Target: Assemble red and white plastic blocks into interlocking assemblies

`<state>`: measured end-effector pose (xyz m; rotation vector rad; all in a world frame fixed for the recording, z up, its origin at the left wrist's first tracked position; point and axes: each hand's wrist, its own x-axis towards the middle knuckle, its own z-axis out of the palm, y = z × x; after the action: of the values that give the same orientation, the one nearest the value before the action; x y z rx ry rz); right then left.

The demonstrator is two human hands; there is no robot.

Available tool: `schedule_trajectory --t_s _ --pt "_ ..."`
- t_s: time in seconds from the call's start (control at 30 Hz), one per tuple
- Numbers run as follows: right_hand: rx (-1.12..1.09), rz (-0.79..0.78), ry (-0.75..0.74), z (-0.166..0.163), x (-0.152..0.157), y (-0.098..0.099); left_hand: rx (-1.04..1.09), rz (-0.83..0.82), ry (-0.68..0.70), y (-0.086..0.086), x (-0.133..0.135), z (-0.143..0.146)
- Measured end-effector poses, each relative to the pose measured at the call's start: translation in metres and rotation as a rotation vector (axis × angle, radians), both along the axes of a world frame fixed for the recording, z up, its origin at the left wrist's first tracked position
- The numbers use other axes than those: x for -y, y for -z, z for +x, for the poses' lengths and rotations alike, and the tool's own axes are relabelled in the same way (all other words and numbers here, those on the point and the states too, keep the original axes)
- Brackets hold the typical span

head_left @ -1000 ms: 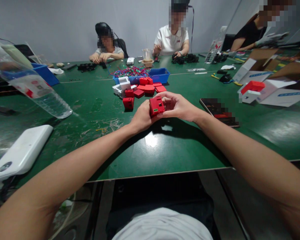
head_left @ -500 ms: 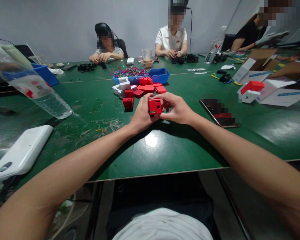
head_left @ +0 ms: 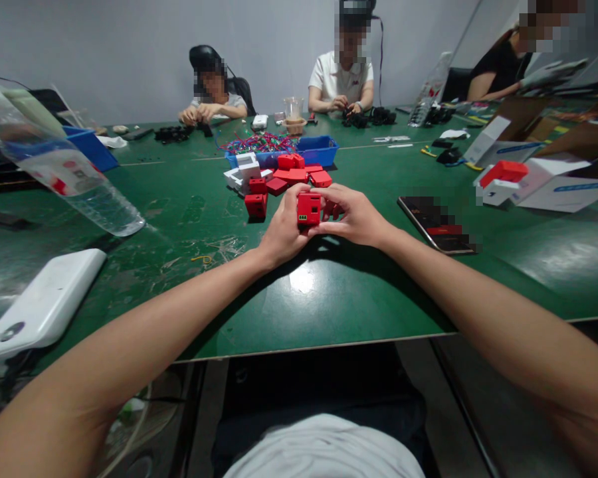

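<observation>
Both my hands hold a small red plastic block [head_left: 309, 209] with a little green connector on its near face, just above the green table [head_left: 329, 299]. My left hand [head_left: 282, 232] grips its left side with the fingers curled round it. My right hand [head_left: 356, 216] is closed on its right side, where more red plastic shows between the fingers. Just beyond lies a pile of red blocks [head_left: 292, 176] and white blocks [head_left: 244, 169], with one red block [head_left: 256, 206] standing apart to the left.
A blue tray [head_left: 323, 149] with coloured wires sits behind the pile. A phone [head_left: 436, 216] lies to the right, cardboard boxes [head_left: 543, 176] further right. A plastic bottle [head_left: 64, 169] and a white device [head_left: 42, 305] are on the left. Three people sit across the table.
The red block has turned in my hands and moved slightly away and up. My right fingers have closed further round its right side.
</observation>
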<state>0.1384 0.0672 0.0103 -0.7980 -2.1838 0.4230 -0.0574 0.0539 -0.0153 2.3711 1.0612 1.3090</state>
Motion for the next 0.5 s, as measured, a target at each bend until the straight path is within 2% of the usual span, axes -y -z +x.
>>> schedule_trajectory --t_s 0.3,0.5 --pt "0.090 0.036 -0.001 0.007 -0.009 0.007 0.105 -0.007 -0.096 0.001 0.003 0.005" --pt "0.165 0.076 -0.017 0.010 -0.016 0.015 -0.032 0.068 0.024 -0.001 0.004 0.004"
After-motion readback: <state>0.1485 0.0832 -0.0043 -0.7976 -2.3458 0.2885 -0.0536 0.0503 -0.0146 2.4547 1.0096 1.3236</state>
